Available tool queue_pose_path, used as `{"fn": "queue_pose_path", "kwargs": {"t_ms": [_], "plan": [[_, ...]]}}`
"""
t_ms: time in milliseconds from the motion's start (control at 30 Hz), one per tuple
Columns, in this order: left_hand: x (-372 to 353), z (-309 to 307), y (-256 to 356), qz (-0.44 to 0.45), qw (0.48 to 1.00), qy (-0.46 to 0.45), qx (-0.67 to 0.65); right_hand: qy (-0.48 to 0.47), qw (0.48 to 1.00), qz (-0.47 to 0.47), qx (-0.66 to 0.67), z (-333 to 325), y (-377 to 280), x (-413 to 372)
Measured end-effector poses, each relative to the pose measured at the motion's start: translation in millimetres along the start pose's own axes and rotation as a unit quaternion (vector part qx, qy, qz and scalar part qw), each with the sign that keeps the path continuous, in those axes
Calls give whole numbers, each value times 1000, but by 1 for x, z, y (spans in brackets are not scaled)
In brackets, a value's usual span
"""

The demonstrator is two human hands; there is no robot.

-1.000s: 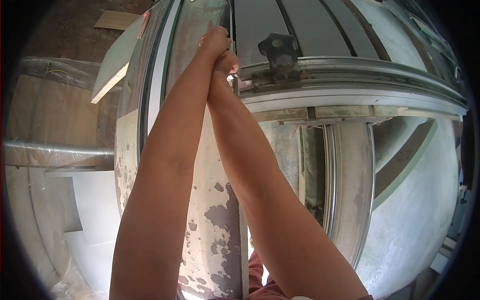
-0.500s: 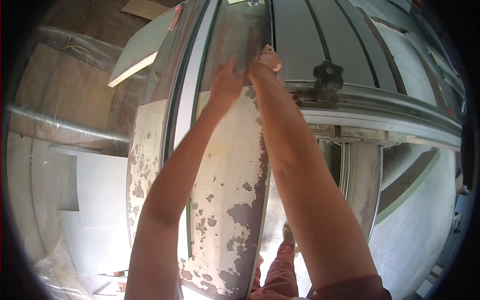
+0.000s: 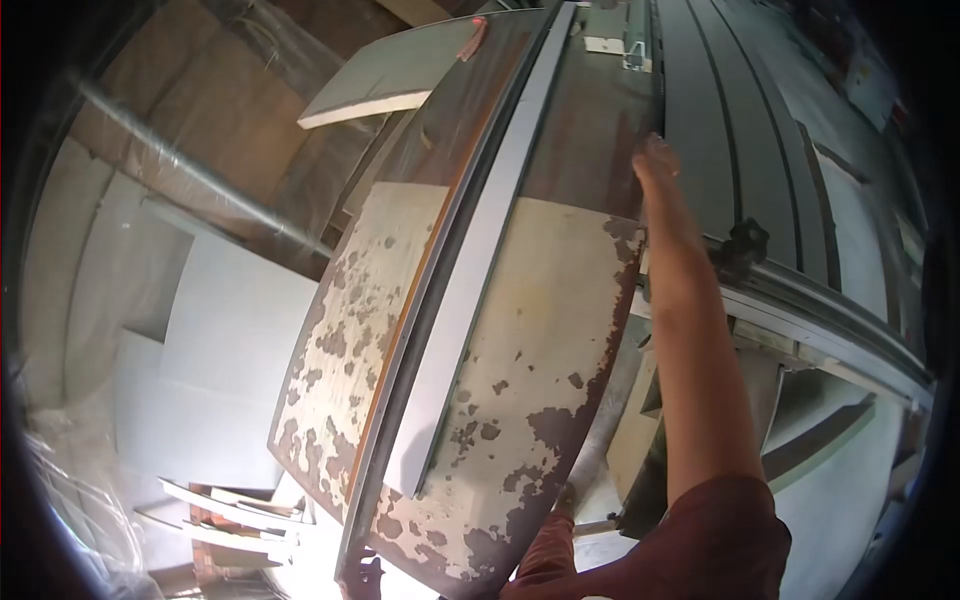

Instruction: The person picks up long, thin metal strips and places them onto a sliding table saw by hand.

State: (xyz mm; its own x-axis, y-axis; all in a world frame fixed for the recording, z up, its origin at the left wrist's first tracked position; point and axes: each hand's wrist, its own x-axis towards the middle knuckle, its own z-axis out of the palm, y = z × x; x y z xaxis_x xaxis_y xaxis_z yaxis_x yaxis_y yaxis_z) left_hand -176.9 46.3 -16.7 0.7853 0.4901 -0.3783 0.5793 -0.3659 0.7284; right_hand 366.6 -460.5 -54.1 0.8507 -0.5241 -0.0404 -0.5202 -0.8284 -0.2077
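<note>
My right hand [image 3: 656,158] reaches far forward to the right edge of the worn machine table [image 3: 530,290], beside the grooved grey sliding table [image 3: 695,110]. Its fingers look curled at that edge; whatever they hold, if anything, is hidden. My left hand is out of view. A long fence [image 3: 440,270] runs lengthwise over the worn table, with a pale flat strip [image 3: 480,260] along its right side. Toward the far end, a small clear-and-metal fitting [image 3: 637,58] stands near the table's right edge.
A black star knob [image 3: 745,243] sits on the metal crossbar [image 3: 800,310] at right. White sheets [image 3: 235,350] lean at left, below a metal pipe [image 3: 190,160]. A pale board [image 3: 385,75] lies beyond the table. Curved offcuts [image 3: 225,515] lie at lower left.
My left hand has left the table and gone out of view. My right hand stays at the table's right edge. The view has turned, so the table appears tilted and shifted right.
</note>
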Motion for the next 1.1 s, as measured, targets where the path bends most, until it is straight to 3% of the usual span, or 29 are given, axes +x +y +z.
{"fn": "queue_pose_path", "kwargs": {"t_ms": [33, 67, 133, 233, 267, 300, 433, 500, 567, 633, 767, 833, 967, 1033, 1100], "plan": [[-9, 0, 9, 31, 995, 49, 87, -3, 1000, -8, -6, -1, -2, 6], [-11, -3, 11, 21, 995, 49, 84, 7, 999, 11, 31, -4, 0, 24], [-10, -9, 6, 86, 988, 34, 122, 17, 998, 25, 60, -15, 2, 46], [-2, -3, 20, 155, 977, 18, 144, 40, 997, -47, 43, -45, 7, 46], [0, -2, 26, 186, 968, 6, 167, -60, 972, -12, 228, -53, 12, 38], [3, -1, 30, 217, 958, -5, 188, -156, 902, 23, 403, -62, 16, 31], [5, 6, 41, 214, 967, -35, 136, -215, 869, 27, 444, -78, 29, -29], [8, 4, 39, 235, 962, -67, 124, -205, 812, -5, 547, -84, 31, -79], [11, 2, 39, 246, 959, -85, 114, -197, 805, -19, 559, -97, 36, -128], [14, -3, 37, 238, 959, -105, 110, -151, 758, -17, 634, -109, 36, -191], [24, -17, 30, 270, 947, -154, 84, -150, 738, -72, 654, -113, 48, -328], [28, -30, 29, 300, 936, -176, 63, -104, 793, -25, 600, -109, 45, -407], [46, -63, 7, 371, 900, -228, 11, -123, 821, 36, 556, -110, 27, -575], [60, -74, -11, 441, 865, -240, -21, -162, 814, 35, 556, -108, 25, -645], [57, -86, -10, 414, 861, -287, -69, -207, 802, 44, 559, -104, 24, -713]]}}
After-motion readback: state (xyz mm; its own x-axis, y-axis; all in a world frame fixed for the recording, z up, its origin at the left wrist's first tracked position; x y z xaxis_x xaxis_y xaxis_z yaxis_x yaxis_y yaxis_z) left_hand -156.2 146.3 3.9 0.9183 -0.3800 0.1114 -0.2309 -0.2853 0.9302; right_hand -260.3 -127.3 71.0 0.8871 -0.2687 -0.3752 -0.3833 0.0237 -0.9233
